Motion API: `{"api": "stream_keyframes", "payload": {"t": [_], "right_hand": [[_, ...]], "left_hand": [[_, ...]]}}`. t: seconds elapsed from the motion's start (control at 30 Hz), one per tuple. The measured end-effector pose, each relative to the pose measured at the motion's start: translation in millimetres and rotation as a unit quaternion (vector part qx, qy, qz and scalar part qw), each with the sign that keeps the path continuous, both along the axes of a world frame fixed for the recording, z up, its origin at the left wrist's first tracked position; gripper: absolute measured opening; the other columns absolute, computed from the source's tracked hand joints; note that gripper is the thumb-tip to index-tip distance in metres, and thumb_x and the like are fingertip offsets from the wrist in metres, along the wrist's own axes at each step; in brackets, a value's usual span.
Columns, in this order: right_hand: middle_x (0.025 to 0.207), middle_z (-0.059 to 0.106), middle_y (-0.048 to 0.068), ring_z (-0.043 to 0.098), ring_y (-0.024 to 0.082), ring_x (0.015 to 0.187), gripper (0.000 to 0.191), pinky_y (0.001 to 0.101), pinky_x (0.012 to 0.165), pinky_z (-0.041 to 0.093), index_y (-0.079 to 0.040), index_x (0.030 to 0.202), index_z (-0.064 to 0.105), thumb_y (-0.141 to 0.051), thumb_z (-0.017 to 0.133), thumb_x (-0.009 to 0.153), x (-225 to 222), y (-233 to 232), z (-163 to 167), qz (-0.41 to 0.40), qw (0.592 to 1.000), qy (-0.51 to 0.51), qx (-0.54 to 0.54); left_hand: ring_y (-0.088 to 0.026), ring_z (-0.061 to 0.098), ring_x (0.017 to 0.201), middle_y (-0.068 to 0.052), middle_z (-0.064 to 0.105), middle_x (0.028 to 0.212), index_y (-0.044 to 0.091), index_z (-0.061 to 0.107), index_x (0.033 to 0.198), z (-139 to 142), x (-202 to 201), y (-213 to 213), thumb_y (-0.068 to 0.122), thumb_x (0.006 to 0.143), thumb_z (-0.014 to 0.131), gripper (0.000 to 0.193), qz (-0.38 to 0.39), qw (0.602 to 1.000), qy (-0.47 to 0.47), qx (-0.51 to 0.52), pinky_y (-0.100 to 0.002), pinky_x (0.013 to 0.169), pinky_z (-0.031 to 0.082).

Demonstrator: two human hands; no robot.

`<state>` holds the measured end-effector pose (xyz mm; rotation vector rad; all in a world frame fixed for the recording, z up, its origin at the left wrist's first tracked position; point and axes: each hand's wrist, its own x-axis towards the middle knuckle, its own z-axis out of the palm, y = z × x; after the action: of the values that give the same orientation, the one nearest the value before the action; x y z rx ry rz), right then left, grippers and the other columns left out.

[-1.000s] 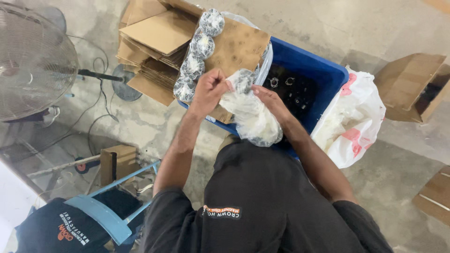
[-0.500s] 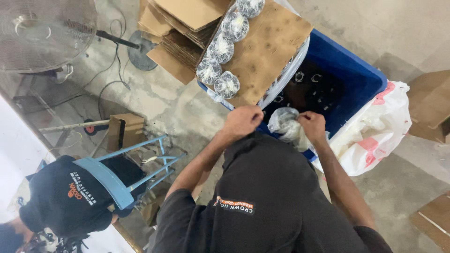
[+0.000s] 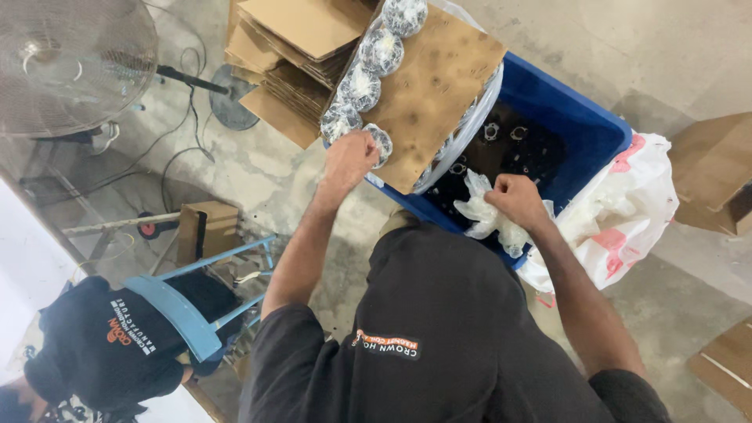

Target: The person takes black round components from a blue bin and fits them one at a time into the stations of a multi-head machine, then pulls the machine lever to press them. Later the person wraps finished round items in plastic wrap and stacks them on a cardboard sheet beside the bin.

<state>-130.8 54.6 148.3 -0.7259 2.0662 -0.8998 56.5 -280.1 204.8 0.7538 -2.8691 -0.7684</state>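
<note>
My left hand (image 3: 348,157) reaches out to a brown cardboard sheet (image 3: 439,86) that lies across a blue bin (image 3: 583,129). Its fingers rest on a small clear-bagged bundle (image 3: 381,141) at the near end of a row of several such bundles (image 3: 368,74) along the sheet's left edge. My right hand (image 3: 513,200) is closed on a clump of clear plastic bags (image 3: 482,215) over the bin's near edge. Dark metal parts (image 3: 501,133) lie inside the bin.
A white plastic bag with red print (image 3: 627,211) hangs at the bin's right. Flattened cardboard (image 3: 290,55) is stacked at the back, a floor fan (image 3: 70,63) stands left, and a blue chair (image 3: 196,305) with a black garment (image 3: 110,352) lower left. Cardboard boxes (image 3: 717,172) sit right.
My hands, together on one bagged bundle a second ago, have separated. The left hand carried the bundle up to the row on the cardboard sheet; the right stayed by the bin with loose bags.
</note>
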Motion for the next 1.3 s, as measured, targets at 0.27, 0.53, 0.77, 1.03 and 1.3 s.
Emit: {"api": "stream_keyframes", "payload": {"t": [0.27,0.53,0.77,1.03,1.3], "right_hand": [[0.069,0.047,-0.007,0.045,0.002,0.062,0.059,0.0203,0.059,0.042,-0.008,0.136,0.06,0.007,0.07,0.079,14,-29,35,-0.078,0.907,-0.31,-0.273],[0.113,0.075,0.009,0.073,0.015,0.094,0.039,0.0313,0.083,0.061,-0.002,0.133,0.065,-0.008,0.067,0.095,21,-90,26,-0.063,0.758,-0.562,-0.324],[0.108,0.076,0.01,0.077,0.019,0.092,0.031,0.0364,0.08,0.065,-0.005,0.121,0.066,-0.013,0.064,0.091,31,-65,-22,-0.126,0.695,-0.616,-0.348],[0.092,0.07,0.002,0.063,0.006,0.076,0.018,0.0246,0.067,0.051,-0.002,0.102,0.067,-0.017,0.062,0.11,23,3,-69,-0.175,0.845,-0.415,-0.289],[0.076,0.069,0.016,0.065,0.026,0.069,0.02,0.0407,0.064,0.052,0.0,0.086,0.069,-0.02,0.069,0.081,29,19,-65,0.042,0.994,0.023,-0.095]], "left_hand": [[-0.01,0.048,0.061,-0.001,0.053,0.071,0.004,0.056,0.086,50,2,4,0.01,0.089,0.052,0.008,0.049,0.872,0.188,0.449,-0.028,0.056,0.04],[-0.016,0.047,0.063,-0.004,0.049,0.072,0.004,0.049,0.085,97,-32,79,0.021,0.09,0.062,0.022,-0.052,0.567,0.263,0.779,-0.031,0.057,0.041],[-0.013,0.05,0.069,-0.005,0.05,0.084,0.004,0.05,0.086,96,-42,115,0.022,0.093,0.065,0.025,-0.054,0.464,0.233,0.853,-0.03,0.063,0.042],[-0.016,0.052,0.071,-0.005,0.053,0.083,0.004,0.053,0.092,13,-17,122,0.016,0.095,0.059,0.014,-0.044,0.686,0.143,0.712,-0.032,0.066,0.042],[-0.038,0.068,0.101,-0.018,0.07,0.107,0.003,0.063,0.11,-25,-9,141,0.029,0.091,0.066,0.033,-0.1,0.965,-0.038,0.24,-0.046,0.086,0.055]]}}
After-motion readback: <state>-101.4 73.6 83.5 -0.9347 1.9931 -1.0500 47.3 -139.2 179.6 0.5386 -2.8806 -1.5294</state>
